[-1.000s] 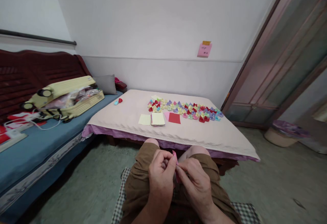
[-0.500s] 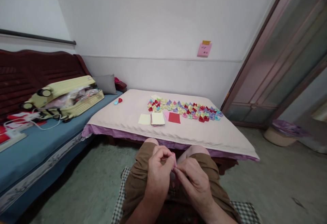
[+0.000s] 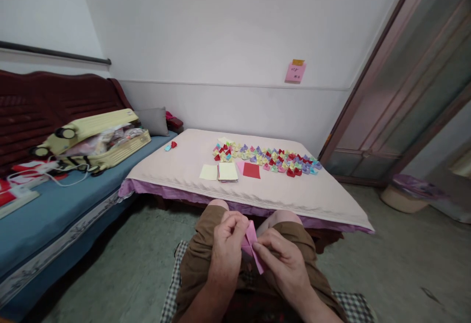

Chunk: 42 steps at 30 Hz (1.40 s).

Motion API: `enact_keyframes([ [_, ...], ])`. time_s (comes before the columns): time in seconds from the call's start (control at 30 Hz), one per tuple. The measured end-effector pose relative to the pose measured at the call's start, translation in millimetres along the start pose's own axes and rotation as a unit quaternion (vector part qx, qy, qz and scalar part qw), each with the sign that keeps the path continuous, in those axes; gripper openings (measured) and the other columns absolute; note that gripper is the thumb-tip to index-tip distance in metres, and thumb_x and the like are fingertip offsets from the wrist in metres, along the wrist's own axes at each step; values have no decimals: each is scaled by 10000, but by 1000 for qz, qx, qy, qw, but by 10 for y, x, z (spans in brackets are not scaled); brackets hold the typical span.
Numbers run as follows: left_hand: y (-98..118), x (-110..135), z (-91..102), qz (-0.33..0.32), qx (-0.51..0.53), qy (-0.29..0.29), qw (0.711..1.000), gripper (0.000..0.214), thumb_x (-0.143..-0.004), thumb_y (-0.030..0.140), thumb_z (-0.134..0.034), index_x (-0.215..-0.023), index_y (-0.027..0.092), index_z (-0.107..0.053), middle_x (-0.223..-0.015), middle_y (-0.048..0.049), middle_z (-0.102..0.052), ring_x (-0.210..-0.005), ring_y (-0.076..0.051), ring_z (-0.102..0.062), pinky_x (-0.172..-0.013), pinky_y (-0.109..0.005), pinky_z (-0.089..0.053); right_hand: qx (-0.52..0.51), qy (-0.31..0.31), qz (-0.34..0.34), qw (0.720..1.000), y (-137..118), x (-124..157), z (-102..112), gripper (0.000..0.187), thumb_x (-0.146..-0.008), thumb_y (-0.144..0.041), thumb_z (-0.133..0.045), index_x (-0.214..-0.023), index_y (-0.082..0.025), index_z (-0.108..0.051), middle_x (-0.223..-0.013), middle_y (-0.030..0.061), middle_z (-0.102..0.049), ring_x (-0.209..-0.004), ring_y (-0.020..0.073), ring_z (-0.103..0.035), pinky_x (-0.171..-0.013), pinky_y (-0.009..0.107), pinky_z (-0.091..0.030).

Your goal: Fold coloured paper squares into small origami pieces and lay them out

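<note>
Above my lap, a folded piece of pink origami paper (image 3: 251, 238) is held between both hands. My left hand (image 3: 228, 244) pinches its upper left part between thumb and fingers. On the other side my right hand (image 3: 281, 256) grips the paper's right edge with thumb and forefinger. Creases run along the paper, and its lower end points down between the hands. Beyond my knees, a stack of square paper (image 3: 228, 172) lies on the covered table, with a pale yellow sheet (image 3: 208, 172) to its left and a red sheet (image 3: 251, 170) to its right.
Many small folded paper pieces (image 3: 272, 158) in several colours spread over the table cover (image 3: 176, 175). Two more, red and blue (image 3: 170, 146), lie at the left. An open yellow suitcase (image 3: 99, 139) rests on the blue-covered bench (image 3: 91, 185). A bin (image 3: 403, 198) stands at right.
The pink paper, earlier mostly hidden and seen as a narrow strip, now shows a wider creased face between my hands. My hands have moved slightly apart.
</note>
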<state>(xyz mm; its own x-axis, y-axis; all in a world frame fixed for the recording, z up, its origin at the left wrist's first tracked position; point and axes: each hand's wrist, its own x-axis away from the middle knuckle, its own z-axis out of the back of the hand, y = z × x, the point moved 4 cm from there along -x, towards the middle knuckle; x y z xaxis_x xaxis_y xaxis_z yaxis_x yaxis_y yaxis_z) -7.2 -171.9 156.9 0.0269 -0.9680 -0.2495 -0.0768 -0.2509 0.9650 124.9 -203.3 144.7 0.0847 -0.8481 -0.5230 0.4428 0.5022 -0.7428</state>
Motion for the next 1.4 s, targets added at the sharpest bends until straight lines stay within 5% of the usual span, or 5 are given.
enact_keyframes([
  [0.3,55,66,-34,-25,-45,42,998,199,-765,165,-576,-567,173,-592,-781,-35,-563,-779,-177,-550,-704,-266,-413,-84,1,-77,994,70,-13,22,244,-858,-302,-602,-655,-177,-653,-636,4,-558,-624,159,-507,-606,275,-386],
  [0.7,-170,27,-10,72,80,47,993,193,-646,143,-679,-511,142,-540,-887,-55,-606,-734,-143,-549,-625,-234,-409,-175,-18,-167,970,225,42,-7,240,-802,-342,-673,-643,-164,-649,-618,-12,-525,-607,142,-458,-583,261,-369],
  [0.97,-120,33,-138,135,140,-10,981,325,-497,119,-721,-769,174,-551,-588,58,-525,-530,-93,-469,-503,-192,-348,-211,-35,-184,959,180,8,29,238,-797,-359,-677,-674,-156,-684,-640,5,-585,-637,157,-495,-609,268,-395],
  [1.1,-86,47,-130,119,39,-43,991,154,-592,174,-676,-568,159,-525,-519,66,-418,-503,-74,-344,-481,-200,-261,-219,-36,-192,956,161,9,28,236,-782,-365,-687,-670,-157,-687,-626,1,-588,-631,156,-500,-615,268,-398],
  [1.4,9,70,-72,75,3,-49,996,244,-750,266,-594,-534,163,-540,-523,48,-427,-532,-99,-365,-519,-224,-285,-228,-44,-191,954,166,14,36,243,-761,-363,-697,-636,-160,-651,-589,-15,-534,-589,140,-448,-571,258,-366],
])
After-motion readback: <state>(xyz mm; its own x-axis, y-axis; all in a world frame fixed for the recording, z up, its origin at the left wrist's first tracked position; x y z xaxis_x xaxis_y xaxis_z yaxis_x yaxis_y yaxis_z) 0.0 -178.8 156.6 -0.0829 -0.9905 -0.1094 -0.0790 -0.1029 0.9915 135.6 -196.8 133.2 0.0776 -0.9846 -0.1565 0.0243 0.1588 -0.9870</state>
